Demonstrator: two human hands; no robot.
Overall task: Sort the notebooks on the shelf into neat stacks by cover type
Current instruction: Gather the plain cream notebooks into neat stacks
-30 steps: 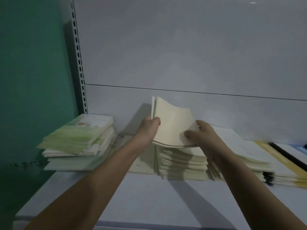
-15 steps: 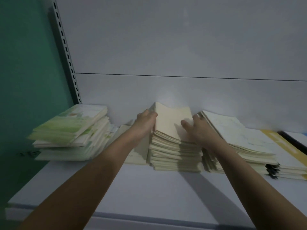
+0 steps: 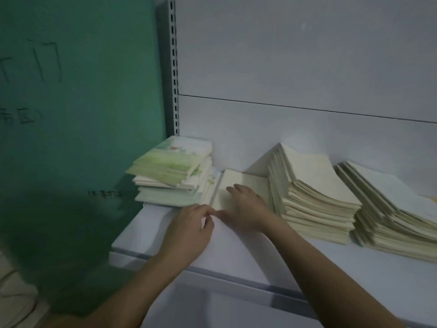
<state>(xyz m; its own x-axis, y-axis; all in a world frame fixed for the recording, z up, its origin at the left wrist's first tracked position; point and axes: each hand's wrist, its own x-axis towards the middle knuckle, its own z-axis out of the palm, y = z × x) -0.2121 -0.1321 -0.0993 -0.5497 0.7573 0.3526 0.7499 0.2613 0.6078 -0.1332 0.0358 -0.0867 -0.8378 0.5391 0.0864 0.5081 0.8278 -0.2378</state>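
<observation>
Your shelf [image 3: 236, 256] carries three stacks: green notebooks [image 3: 172, 171] at left, cream notebooks [image 3: 314, 192] and a pale stack [image 3: 390, 207] rightward. Between them, your right hand [image 3: 246, 207] lies flat on a low cream notebook [image 3: 246, 183]; your left hand [image 3: 189, 230] pinches its near corner.

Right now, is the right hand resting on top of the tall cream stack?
No, the right hand lies on the low cream notebook left of the tall cream stack.

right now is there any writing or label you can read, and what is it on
"门": handwritten on the green wall, upper left; the marks beside it are cut off.
More handwriting lower on that wall: too blurred to read.
Notebook covers: no legible text.
</observation>
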